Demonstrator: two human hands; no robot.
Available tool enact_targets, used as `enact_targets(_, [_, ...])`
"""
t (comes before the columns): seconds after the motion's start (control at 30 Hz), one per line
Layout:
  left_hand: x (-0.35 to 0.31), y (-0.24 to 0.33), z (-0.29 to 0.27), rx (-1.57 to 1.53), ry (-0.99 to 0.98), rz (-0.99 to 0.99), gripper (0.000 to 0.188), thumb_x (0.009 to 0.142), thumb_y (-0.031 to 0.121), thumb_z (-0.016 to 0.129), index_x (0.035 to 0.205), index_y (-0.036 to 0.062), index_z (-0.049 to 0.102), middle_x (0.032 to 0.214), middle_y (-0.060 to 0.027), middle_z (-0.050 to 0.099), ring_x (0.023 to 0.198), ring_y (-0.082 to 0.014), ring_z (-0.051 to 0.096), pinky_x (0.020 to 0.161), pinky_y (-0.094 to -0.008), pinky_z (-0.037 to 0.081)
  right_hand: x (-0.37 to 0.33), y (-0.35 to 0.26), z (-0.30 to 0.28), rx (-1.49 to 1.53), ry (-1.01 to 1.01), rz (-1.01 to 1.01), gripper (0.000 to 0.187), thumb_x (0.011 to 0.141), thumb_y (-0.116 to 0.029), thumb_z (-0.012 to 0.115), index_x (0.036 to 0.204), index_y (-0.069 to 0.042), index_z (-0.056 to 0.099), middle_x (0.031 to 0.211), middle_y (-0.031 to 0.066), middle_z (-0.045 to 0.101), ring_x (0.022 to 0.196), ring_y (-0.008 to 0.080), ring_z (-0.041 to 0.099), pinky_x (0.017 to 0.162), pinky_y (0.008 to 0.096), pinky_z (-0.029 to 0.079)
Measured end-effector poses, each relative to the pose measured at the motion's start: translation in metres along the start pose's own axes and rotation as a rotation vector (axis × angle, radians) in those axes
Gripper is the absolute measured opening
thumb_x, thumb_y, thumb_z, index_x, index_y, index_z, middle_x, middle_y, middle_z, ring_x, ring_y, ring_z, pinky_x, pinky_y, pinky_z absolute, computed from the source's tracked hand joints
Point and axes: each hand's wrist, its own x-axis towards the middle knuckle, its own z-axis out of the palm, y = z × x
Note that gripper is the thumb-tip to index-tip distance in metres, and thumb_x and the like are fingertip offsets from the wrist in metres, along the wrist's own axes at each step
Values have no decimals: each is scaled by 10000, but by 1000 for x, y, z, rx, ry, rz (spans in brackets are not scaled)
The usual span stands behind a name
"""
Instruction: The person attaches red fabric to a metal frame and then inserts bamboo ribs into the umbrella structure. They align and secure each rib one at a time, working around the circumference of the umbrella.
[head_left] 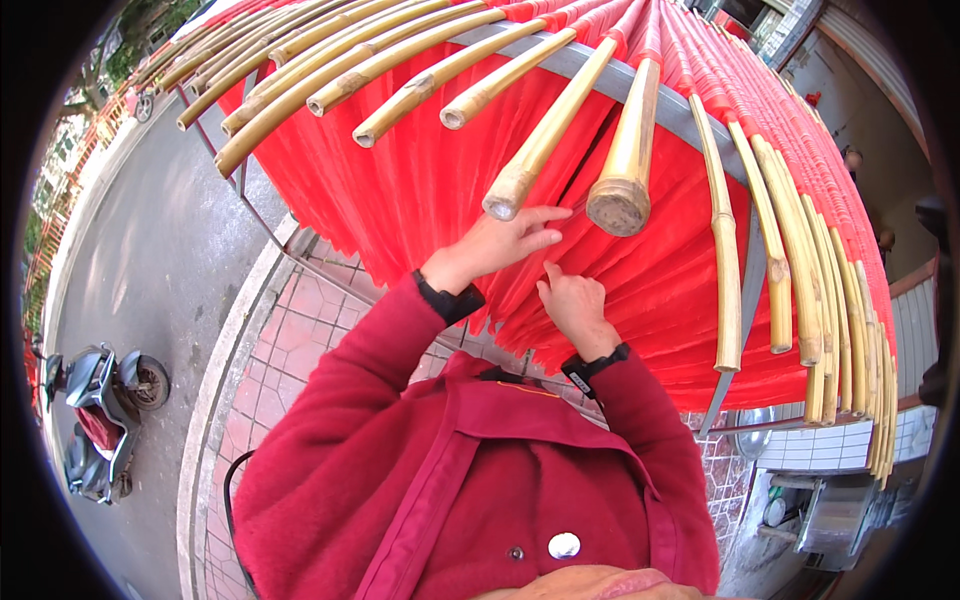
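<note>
Long strips of red, thin material [360, 190] hang in folds in front of me, below a row of bamboo poles [550, 130]. My left hand [500, 242] is among the red folds, just under the cut end of one pole. Its fingers stretch to the right and are apart. Lower and to the right, my right hand [578, 308] rests at the red material, with the index finger pointing up and the thumb apart from it. Its other fingers are partly hidden. Neither hand visibly grips anything.
A grey metal rail [620, 82] runs under the poles, which stick out toward me. Paving [290, 320] lies below, with a kerb and road to the left. A parked scooter [105, 420] stands on the road. Metal equipment [840, 520] is at the lower right.
</note>
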Motion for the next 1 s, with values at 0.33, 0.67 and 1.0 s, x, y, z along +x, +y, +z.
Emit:
enact_targets(0.33, [50,65,-69,-64,281,189,503,932,156,729,1405,71,580,1037,-131,636,885,-261,619,784,-362,530,62,-42,-152,728,511,-134,575,984,-32,642,1521,-24,435,847,59,664,707,99,626,632,249,503])
enact_targets(0.67, [72,40,-78,46,397,258,272,978,62,590,1241,2,622,1079,-193,648,1001,-365,685,835,-445,569,109,-69,-167,312,580,-116,662,974,-167,625,1566,-42,356,829,160,706,750,377,717,681,466,575])
enact_targets(1.0, [100,22,-104,331,142,168,280,1011,200,602,1185,-18,583,913,-273,687,873,-431,688,753,-467,543,156,-57,-162,570,310,-29,532,1015,-146,566,1472,61,390,778,114,642,538,165,566,498,307,484])
